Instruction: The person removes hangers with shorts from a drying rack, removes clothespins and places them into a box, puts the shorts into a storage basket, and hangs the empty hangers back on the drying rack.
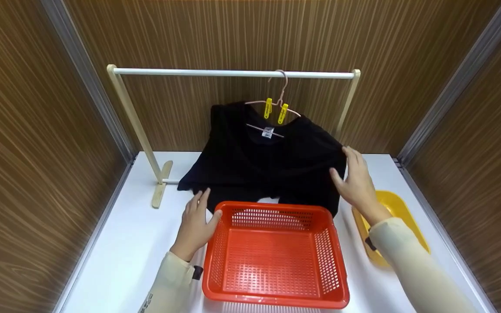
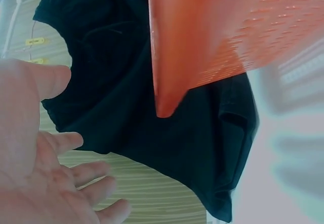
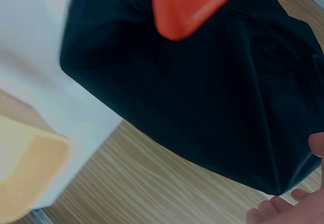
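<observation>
A black T-shirt (image 1: 272,161) hangs on a pink wire hanger (image 1: 283,89), with two yellow clips (image 1: 268,108) at its neck. My right hand (image 1: 358,178) is at the shirt's sleeve edge on the right, thumb in front and fingers at the edge, spread apart. The right wrist view shows the sleeve corner between thumb and fingers without a firm pinch. My left hand (image 1: 196,224) is beside the back left corner of a red plastic basket (image 1: 276,300), below the hem. Its fingers are spread and hold nothing.
A wooden rack with a white rail (image 1: 198,72) bears the hanger. Behind my right forearm a yellow tray (image 1: 394,204) lies on the white table (image 1: 115,252). Wood-grain walls (image 1: 176,34) enclose the back and sides.
</observation>
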### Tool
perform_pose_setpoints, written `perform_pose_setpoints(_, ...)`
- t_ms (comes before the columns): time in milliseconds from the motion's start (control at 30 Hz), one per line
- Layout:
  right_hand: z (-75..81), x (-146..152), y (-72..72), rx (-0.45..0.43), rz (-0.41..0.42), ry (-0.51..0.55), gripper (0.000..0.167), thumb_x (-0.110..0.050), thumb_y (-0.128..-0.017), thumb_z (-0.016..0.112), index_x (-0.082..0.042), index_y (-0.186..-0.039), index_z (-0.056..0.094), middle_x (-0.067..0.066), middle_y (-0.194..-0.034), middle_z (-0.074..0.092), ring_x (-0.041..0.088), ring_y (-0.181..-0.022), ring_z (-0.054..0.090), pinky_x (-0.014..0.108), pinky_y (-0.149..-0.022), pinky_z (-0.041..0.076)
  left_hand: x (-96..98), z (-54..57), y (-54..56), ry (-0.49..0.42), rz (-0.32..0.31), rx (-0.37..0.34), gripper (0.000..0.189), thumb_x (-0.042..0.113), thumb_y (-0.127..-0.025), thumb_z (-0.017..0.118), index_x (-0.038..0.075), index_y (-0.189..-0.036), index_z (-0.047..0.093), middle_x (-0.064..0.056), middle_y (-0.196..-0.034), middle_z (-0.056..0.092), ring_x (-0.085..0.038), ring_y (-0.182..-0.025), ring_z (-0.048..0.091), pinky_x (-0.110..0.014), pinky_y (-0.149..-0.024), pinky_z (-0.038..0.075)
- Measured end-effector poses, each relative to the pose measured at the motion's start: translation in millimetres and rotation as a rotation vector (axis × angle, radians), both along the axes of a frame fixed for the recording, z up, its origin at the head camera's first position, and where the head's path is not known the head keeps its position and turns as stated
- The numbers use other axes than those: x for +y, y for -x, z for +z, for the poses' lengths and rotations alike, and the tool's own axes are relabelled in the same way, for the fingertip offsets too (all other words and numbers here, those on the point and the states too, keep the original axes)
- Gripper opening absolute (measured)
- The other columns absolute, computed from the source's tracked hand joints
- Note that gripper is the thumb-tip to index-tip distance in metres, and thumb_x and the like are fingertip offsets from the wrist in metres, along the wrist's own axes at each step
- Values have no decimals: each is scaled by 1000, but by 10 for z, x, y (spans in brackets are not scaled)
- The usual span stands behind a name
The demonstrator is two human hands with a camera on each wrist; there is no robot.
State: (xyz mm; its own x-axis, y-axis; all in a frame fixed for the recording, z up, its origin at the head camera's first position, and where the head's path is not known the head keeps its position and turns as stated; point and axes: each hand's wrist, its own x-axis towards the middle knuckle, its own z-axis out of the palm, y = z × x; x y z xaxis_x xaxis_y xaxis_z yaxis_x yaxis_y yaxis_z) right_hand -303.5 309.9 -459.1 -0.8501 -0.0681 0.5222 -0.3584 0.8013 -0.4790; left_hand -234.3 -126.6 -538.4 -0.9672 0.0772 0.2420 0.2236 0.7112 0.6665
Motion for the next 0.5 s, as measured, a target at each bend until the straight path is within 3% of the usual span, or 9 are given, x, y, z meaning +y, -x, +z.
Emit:
perform_pose_setpoints(267, 268, -134, 177, 14, 32, -28, 63, -15, -99, 68, -2, -155, 41, 24, -155, 41, 45, -143, 38, 60, -116, 31, -58, -19, -18, -21, -10, 17, 68, 35, -103, 63, 12, -161, 36, -20, -158, 41, -41, -143, 42, -62, -111, 38)
perform_pose_setpoints(500, 329, -159, 310, -101, -3, -16, 65, -20, -103, 63, -3, -159, 34, 27, -155, 40, 46, -143, 38, 61, -116, 30, -108, -38, -30, -17, -10, 14, 63, 31, -105, 61, 11, -160, 37, -20, -155, 44, -39, -141, 44, -61, -111, 39)
